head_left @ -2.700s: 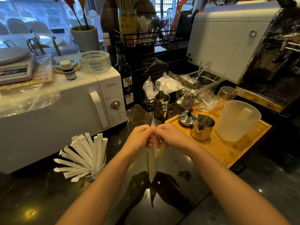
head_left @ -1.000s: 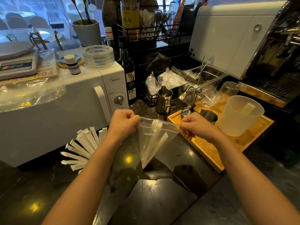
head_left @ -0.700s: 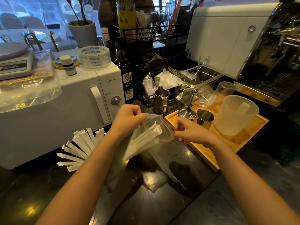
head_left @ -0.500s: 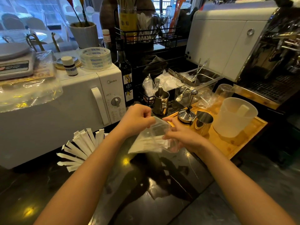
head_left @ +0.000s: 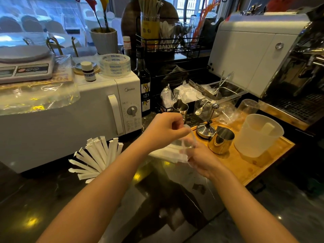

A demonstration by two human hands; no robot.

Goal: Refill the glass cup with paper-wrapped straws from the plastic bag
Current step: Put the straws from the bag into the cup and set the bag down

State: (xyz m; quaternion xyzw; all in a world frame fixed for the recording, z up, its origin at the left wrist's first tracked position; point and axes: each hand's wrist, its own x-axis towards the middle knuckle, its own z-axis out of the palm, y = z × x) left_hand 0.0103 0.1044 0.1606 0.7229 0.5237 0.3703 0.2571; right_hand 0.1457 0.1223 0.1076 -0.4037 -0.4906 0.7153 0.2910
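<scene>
Dark glossy counter (head_left: 52,199), cafe clutter behind; the microwave (head_left: 70,111) is taken as landmark. Just in front of the microwave, the glass cup (head_left: 105,168) is mostly hidden by its fan of wrapped straws (head_left: 95,155), roughly a dozen, exact count unclear. To the right of the microwave, the plastic bag (head_left: 187,142) is pinched at its mouth by the left hand (head_left: 163,130), fingers closed on the film. The right hand (head_left: 201,159) is inside the bag mouth, seemingly closed around the bagged straws (head_left: 166,153); the bundle is blurred, so the grip cannot be fully confirmed and no count is possible. Judged step: withdrawal of the bundle. The mouth is best kept held wide, and the straws drawn out lengthwise, ends aligned, so wrappers are not snagged or torn. One bag, one cup, two hands counted.
</scene>
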